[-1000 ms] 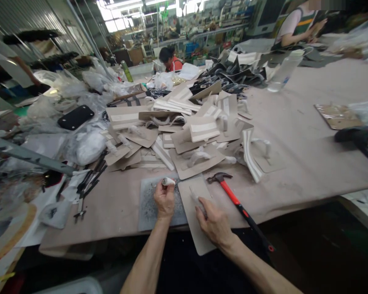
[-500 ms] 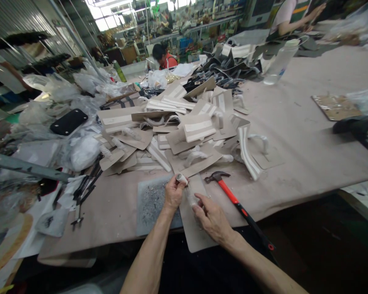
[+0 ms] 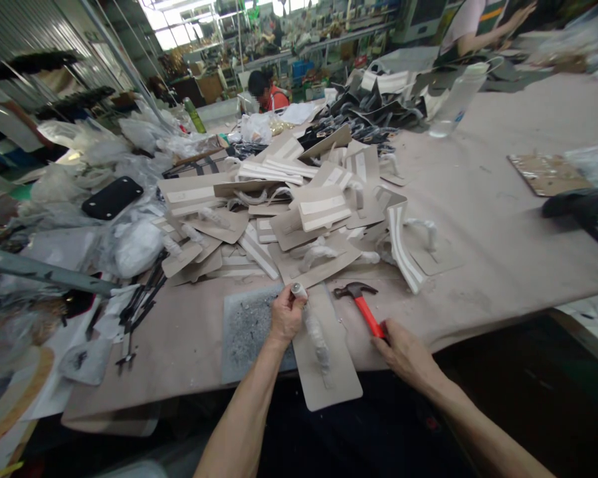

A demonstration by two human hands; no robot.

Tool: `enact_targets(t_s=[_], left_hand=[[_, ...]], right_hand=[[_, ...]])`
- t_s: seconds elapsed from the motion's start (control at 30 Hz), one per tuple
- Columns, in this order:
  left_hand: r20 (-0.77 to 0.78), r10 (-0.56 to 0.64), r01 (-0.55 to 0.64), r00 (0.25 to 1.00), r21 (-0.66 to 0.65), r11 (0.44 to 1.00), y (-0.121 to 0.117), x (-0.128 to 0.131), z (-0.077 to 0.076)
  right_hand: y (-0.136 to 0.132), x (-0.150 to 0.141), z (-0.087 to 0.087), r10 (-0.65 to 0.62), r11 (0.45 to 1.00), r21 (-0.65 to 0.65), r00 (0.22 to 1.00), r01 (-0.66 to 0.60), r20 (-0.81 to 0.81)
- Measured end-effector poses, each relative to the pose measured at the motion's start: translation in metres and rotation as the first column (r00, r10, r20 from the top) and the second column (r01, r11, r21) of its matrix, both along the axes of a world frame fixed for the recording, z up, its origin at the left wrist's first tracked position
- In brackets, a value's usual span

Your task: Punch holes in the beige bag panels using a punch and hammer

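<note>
My left hand (image 3: 286, 315) is closed around a small white cylinder (image 3: 298, 290) with a round, dark-centred top, held upright. Just below it, a beige panel (image 3: 339, 382) with rounded corners lies partly past the table's front edge. On that panel runs a handle wrapped in clear plastic (image 3: 317, 342). My right hand (image 3: 403, 352) is closed on the red grip of a claw hammer (image 3: 363, 305), whose head rests on or just over the table to the right of the panel. Partly under my left hand is a scuffed grey slab (image 3: 246, 332) strewn with dark bits.
A heap of beige panels with white strips and wrapped handles (image 3: 323, 206) fills the table's middle. Dark pieces (image 3: 369, 109) and a clear bottle (image 3: 456, 103) stand behind. Plastic bags (image 3: 134, 245) and black tools (image 3: 139, 299) lie left. Two people are beyond.
My right hand has left the wrapped handle, moved right and taken hold of the hammer. The left hand still holds the white cylinder, now slightly more upright.
</note>
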State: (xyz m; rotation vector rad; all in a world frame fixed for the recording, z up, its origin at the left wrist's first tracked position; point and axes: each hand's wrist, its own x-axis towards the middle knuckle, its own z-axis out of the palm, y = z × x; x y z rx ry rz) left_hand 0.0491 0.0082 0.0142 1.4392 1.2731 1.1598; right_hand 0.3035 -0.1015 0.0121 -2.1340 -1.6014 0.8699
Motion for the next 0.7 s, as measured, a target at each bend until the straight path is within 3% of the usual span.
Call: enact_targets(t_s=[0.03, 0.1, 0.17, 0.2, 0.27, 0.37, 0.4, 0.47, 0.53, 0.57, 0.63, 0.7], left_hand=[[-0.038, -0.011, 0.012, 0.999, 0.023, 1.000, 0.000, -0.001, 0.001], [-0.114, -0.038, 0.045, 0.993, 0.061, 0.997, 0.000, -0.002, 0.005], [-0.160, -0.060, 0.074, 0.985, 0.083, 0.994, 0.000, -0.003, 0.007], [-0.170, -0.064, 0.080, 0.983, 0.090, 0.993, -0.001, -0.004, 0.008], [-0.176, -0.063, 0.082, 0.982, 0.103, 0.991, -0.002, -0.004, 0.009], [-0.180, -0.058, 0.079, 0.982, 0.114, 0.990, -0.005, -0.004, 0.006], [-0.181, -0.057, 0.078, 0.982, 0.112, 0.991, -0.005, -0.004, 0.005], [-0.200, -0.060, 0.082, 0.978, 0.103, 0.991, -0.005, -0.005, 0.001], [-0.244, -0.071, 0.101, 0.967, 0.110, 0.989, -0.004, -0.006, -0.001], [-0.269, -0.078, 0.115, 0.960, 0.123, 0.986, -0.003, -0.006, -0.002], [-0.299, -0.083, 0.135, 0.951, 0.158, 0.978, -0.002, -0.006, -0.004], [-0.303, -0.081, 0.142, 0.949, 0.183, 0.973, -0.002, -0.007, -0.004]], right_hand=[[0.002, -0.003, 0.005, -0.048, 0.995, -0.092, 0.980, 0.031, -0.192], [0.005, -0.010, 0.023, -0.184, 0.962, -0.270, 0.845, 0.049, -0.501], [0.008, -0.018, 0.049, -0.240, 0.949, -0.312, 0.753, 0.049, -0.612], [0.010, -0.022, 0.062, -0.194, 0.967, -0.249, 0.772, 0.047, -0.606], [0.014, -0.031, 0.086, -0.005, 1.000, 0.017, 0.876, 0.015, -0.483], [0.025, -0.042, 0.104, 0.192, 0.912, 0.383, 0.978, -0.146, -0.084], [0.029, -0.044, 0.106, 0.230, 0.882, 0.411, 0.972, -0.231, 0.052], [0.038, -0.045, 0.111, 0.331, 0.843, 0.343, 0.902, -0.415, 0.278], [0.045, -0.041, 0.127, 0.410, 0.803, 0.269, 0.820, -0.532, 0.400], [0.048, -0.039, 0.141, 0.405, 0.786, 0.294, 0.812, -0.544, 0.421], [0.052, -0.036, 0.174, 0.308, 0.746, 0.469, 0.870, -0.472, 0.385], [0.054, -0.038, 0.202, 0.120, 0.671, 0.694, 0.962, -0.261, 0.246]])
